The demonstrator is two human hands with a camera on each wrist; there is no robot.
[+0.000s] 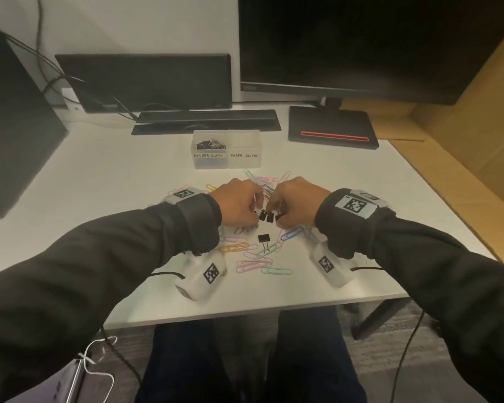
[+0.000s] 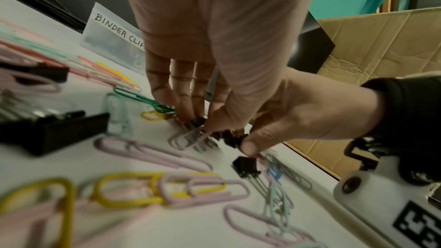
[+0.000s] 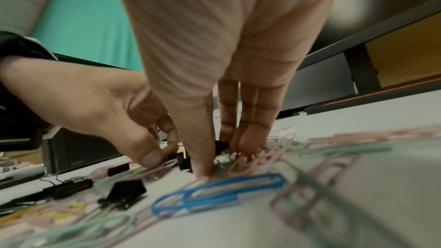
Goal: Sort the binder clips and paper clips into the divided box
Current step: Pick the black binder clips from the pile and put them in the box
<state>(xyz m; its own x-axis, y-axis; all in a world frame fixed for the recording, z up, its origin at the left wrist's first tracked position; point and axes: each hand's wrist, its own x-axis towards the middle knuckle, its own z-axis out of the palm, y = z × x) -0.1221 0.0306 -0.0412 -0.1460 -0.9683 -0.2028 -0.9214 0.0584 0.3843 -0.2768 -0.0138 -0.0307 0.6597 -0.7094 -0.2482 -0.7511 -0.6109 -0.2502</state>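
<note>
Worktop (image 1: 128,199) strewn with paper clips (image 1: 253,264) | divided box (image 1: 227,149) behind them, binder side part-filled | left hand (image 1: 236,203) and right hand (image 1: 296,203) each pinch binder clips (image 1: 266,215) mid-pile | one binder clip (image 1: 264,238) lies loose nearby | best lift slowly, shedding snagged paper clips.

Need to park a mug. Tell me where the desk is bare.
Bare: left of the divided box toward the black speaker, and right of it below the monitor base. Crowded: in front of the box, where paper clips surround both hands.
</note>
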